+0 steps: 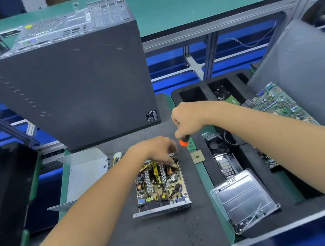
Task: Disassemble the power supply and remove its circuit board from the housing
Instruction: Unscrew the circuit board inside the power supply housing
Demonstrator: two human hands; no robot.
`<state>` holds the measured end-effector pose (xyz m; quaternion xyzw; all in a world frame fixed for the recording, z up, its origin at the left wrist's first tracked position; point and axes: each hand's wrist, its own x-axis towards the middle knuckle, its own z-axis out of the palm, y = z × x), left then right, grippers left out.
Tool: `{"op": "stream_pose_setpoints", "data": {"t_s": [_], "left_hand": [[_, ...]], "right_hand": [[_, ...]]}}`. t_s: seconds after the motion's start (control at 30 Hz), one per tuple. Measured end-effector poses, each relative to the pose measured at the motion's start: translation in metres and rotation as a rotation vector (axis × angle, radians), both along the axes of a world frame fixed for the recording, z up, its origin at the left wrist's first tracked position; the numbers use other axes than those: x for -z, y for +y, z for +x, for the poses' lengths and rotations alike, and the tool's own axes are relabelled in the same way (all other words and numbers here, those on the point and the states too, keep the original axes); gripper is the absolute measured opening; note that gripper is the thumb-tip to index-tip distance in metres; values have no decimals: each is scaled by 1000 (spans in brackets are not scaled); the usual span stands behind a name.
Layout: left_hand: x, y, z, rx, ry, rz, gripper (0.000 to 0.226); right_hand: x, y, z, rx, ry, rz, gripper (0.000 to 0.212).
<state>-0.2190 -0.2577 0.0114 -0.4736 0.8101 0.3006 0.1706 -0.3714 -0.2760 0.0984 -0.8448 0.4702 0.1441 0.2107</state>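
Open power supply on bench mat, both hands at its far edge.

Housing [163, 209] lies mid-mat [161, 240], lid off; circuit board [160, 183] seated inside. Left hand [156, 149] pinches the yellow wires [150, 164] at the far end. Right hand [189, 119] is clenched round a screwdriver [183, 142], tip down at the far right corner. Cover [86, 172] lies left; screw tray [245, 200] right; PC case [68, 83] behind.

A green-topped workbench [184, 1] runs across twelve o'clock, carried on a grey aluminium frame [210, 52]. Blue flooring [170, 61] shows beneath it. A dark foam mat [160, 234] covers the near surface at six o'clock.
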Motion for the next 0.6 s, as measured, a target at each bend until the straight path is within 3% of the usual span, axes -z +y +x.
{"op": "stream_pose_setpoints", "data": {"t_s": [0.17,0.43,0.6], "left_hand": [[-1,-7,13,-146,235,190,25],[10,-9,19,-279,434,128,16],[19,-10,23,-280,445,92,19]], "right_hand": [[6,1,6,-12,-1,15,25],[4,1,8,-22,21,32,26],[-4,0,7,-3,41,53,28]]}}
